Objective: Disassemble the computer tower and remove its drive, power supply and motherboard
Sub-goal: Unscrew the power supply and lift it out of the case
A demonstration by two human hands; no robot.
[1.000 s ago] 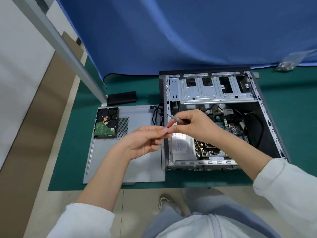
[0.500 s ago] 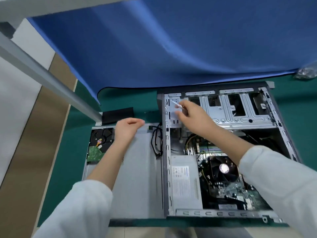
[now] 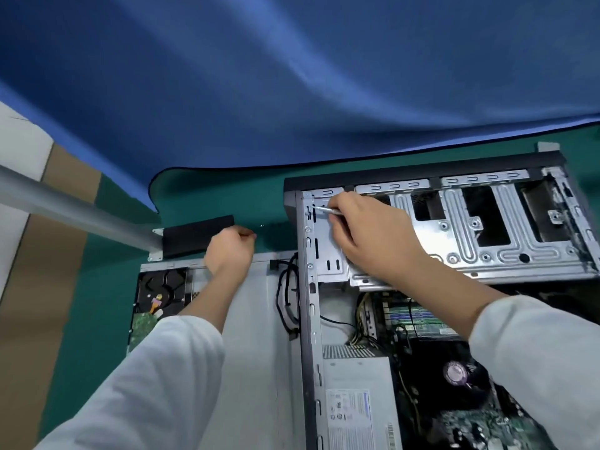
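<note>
The open computer tower [image 3: 305, 319] lies on its side on the green mat. My right hand [image 3: 370, 238] grips a thin screwdriver [image 3: 326, 210], whose tip touches the far left corner of the silver drive cage [image 3: 454, 235]. Inside the tower, the grey power supply [image 3: 357, 401] sits near me, with the motherboard and its black fan [image 3: 454, 375] beside it. A removed hard drive [image 3: 159, 297] lies on the detached side panel [image 3: 259, 352]. My left hand [image 3: 230, 251] hovers past the panel's far edge with curled fingers; I see nothing in it.
A black block [image 3: 194, 235] lies on the mat [image 3: 97, 303] beyond the side panel, next to the foot of a grey metal pole [image 3: 65, 206]. Black cables [image 3: 287, 297] hang over the tower's left wall. A blue cloth [image 3: 292, 76] hangs behind. Tiny specks [image 3: 261, 225] dot the mat.
My hands met over the tower, then parted. The left hand went left to the mat beyond the panel. The right hand carried the screwdriver to the drive cage's far left corner. My head leaned closer.
</note>
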